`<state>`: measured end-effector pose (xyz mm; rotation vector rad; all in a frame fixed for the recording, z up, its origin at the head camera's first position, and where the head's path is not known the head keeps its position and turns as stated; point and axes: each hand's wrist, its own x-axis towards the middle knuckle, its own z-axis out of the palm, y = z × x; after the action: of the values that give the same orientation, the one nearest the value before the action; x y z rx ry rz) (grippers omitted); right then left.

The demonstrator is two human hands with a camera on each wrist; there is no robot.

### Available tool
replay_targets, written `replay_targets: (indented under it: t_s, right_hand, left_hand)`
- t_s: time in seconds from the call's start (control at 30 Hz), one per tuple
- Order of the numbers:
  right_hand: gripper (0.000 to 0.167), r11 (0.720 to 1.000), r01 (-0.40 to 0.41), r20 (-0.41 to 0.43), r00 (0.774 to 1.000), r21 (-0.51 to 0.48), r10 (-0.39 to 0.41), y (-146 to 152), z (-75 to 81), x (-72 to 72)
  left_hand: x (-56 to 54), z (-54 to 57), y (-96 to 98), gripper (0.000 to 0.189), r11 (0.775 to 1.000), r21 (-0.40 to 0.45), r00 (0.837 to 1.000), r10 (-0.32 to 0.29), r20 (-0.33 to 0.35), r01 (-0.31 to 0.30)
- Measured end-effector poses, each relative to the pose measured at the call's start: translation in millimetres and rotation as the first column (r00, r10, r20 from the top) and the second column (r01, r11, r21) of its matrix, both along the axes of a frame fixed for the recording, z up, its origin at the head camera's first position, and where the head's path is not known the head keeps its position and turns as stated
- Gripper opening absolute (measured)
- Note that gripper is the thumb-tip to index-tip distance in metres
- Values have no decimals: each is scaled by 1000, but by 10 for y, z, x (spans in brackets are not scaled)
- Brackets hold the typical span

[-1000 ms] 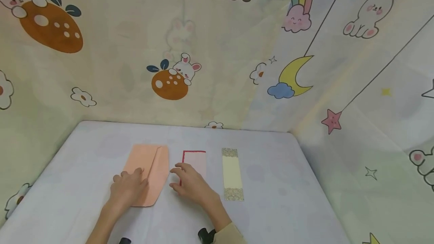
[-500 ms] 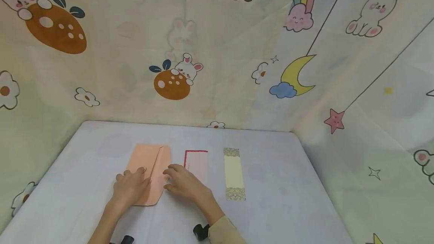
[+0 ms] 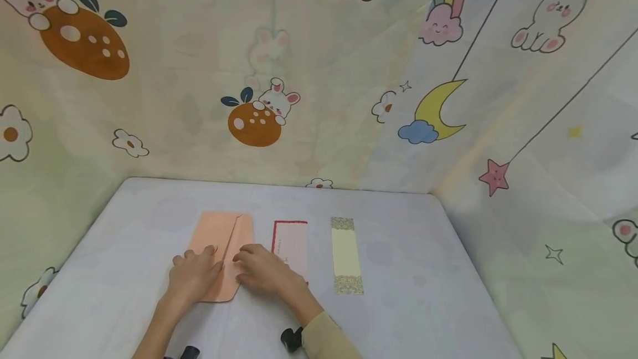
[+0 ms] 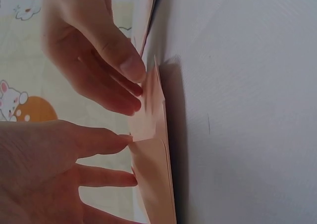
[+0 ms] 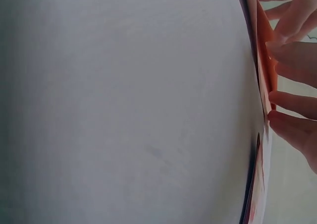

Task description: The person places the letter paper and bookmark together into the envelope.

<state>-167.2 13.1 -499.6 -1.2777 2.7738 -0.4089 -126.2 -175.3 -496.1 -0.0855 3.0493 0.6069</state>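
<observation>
A peach paper envelope (image 3: pixel 216 229) lies on the white table with a slanting seam along its face and cut-off corners at the near end. Spread over its left half, my left hand (image 3: pixel 193 275) rests fingertips on the paper. From the right side my right hand (image 3: pixel 264 270) reaches over the envelope, its loosely bent fingertips at the paper near the seam. In the left wrist view the envelope (image 4: pixel 153 172) shows a raised paper edge, with the left thumb at it and the right hand (image 4: pixel 96 50) close above.
Right of the envelope lies a pale pink card (image 3: pixel 294 242) with a red border, partly covered by my right hand. Farther right is a cream strip (image 3: pixel 345 254) with glittery gold ends. Cartoon-printed cloth (image 3: pixel 319 82) stands behind the table (image 3: pixel 413 248).
My right hand has moved left from in front of the pink card onto the envelope, uncovering more of the card. The left hand stays on the envelope. The view has shifted slightly.
</observation>
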Motion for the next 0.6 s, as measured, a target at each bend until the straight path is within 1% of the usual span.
replay_targets:
  t_s: [0.2,0.37,0.5,0.6]
  right_hand:
    - [31,999,4,13,1000,34,-4,-54,-37,5]
    - [32,998,1,-24,1000,65,0,-85,-69,6]
    - [33,994,8,-36,999,106,-4,-106,-55,20]
    - [35,991,12,-25,1000,137,-8,-121,-30,32]
  left_hand:
    - [5,5,-7,43,1000,3,1000,-9,-10,9]
    - [16,14,-14,42,1000,2,1000,-18,-16,18]
    - [13,16,-30,43,999,-17,999,-37,-19,37]
    - [15,22,-50,42,998,-28,998,-51,-26,51]
